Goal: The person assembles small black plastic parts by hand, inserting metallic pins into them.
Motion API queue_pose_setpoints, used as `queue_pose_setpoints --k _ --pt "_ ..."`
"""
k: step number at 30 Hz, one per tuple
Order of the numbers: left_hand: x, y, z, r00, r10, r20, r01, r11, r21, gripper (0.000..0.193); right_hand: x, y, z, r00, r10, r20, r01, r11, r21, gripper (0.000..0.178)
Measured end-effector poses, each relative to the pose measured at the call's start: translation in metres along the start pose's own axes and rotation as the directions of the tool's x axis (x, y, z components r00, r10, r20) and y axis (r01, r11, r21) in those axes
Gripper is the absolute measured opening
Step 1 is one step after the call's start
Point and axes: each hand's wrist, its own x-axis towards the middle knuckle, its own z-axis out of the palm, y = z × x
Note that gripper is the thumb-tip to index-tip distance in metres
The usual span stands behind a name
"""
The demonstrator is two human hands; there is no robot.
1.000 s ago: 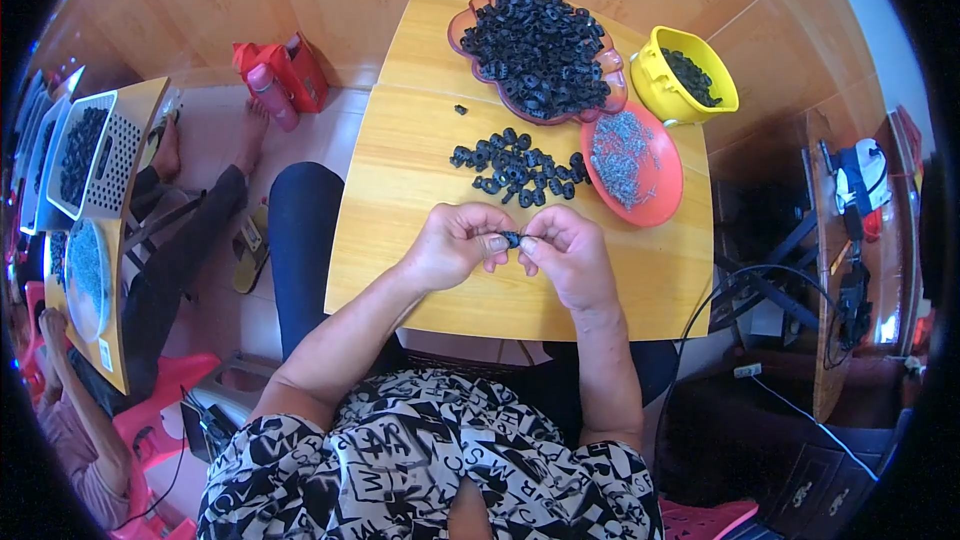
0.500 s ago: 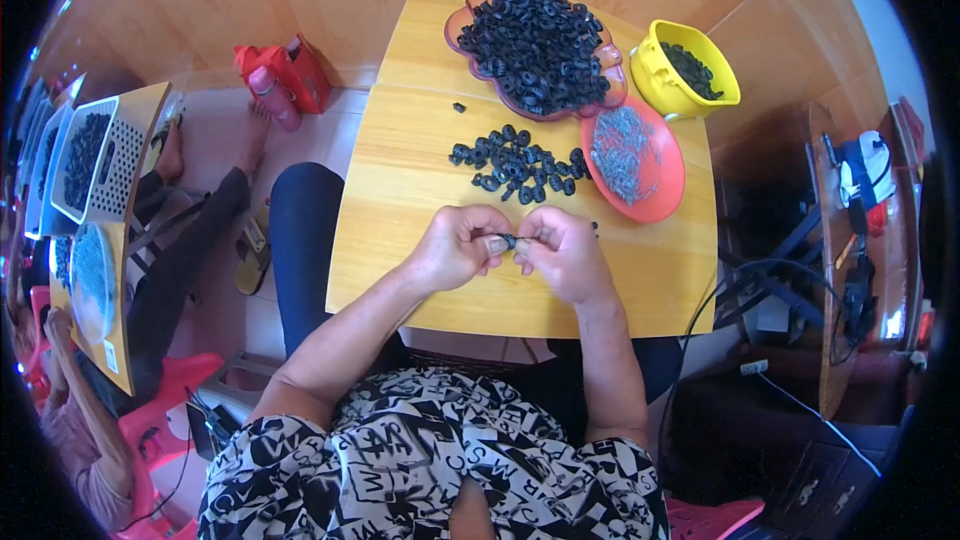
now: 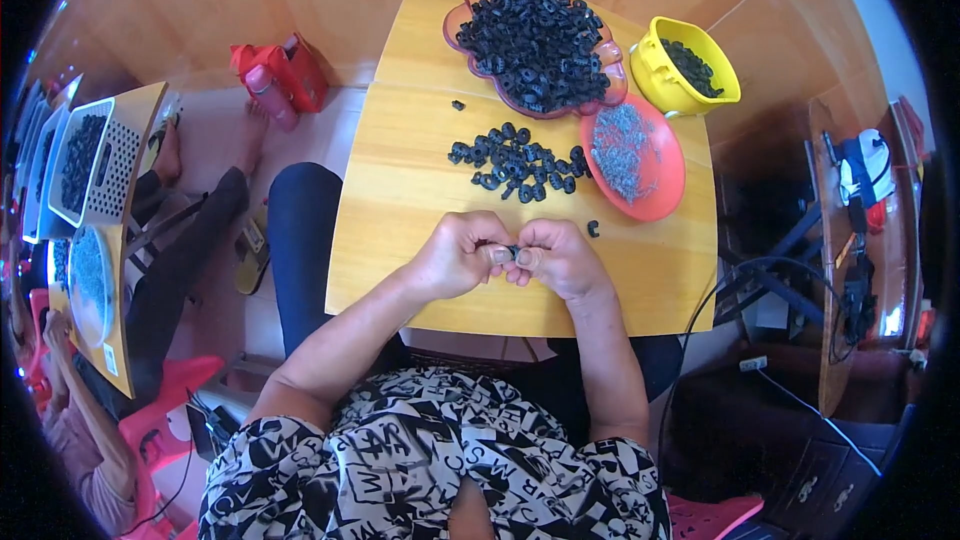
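Observation:
Above the near part of the wooden table, my left hand (image 3: 462, 252) and my right hand (image 3: 562, 258) meet, both closed in a pinch on one small black plastic part (image 3: 514, 251). My thumbs and fingertips cover most of it. Just past my right hand lies a single C-shaped black piece (image 3: 593, 229). Farther out is a loose pile of round black parts (image 3: 520, 162). To its right, a red oval plate (image 3: 672, 172) carries many thin grey metal pins (image 3: 622, 152). One black piece (image 3: 458, 105) sits alone toward the left.
A scalloped reddish tray (image 3: 456, 28) heaped with black parts stands at the far side. Beside it is a yellow bucket (image 3: 648, 70) holding more. On the left, another person sits at a table with a white basket (image 3: 118, 165). A black cable (image 3: 690, 315) hangs along the right edge.
My right hand has drawn in toward the left, and its thumb now presses against the part beside my left thumb. The C-shaped piece near it has come into fuller view.

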Motion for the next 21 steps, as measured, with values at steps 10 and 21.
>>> queue_pose_setpoints --k 10,21 --pt "0.006 -0.003 -0.006 0.996 0.060 -0.064 -0.077 0.945 -0.317 0.012 -0.008 -0.017 0.000 0.995 -0.104 0.013 0.099 0.976 0.192 0.017" --pt "0.008 -0.004 -0.005 0.997 0.048 -0.056 -0.064 0.944 -0.323 0.016 -0.010 -0.023 0.010 0.977 -0.141 -0.157 0.133 0.989 -0.056 0.014"
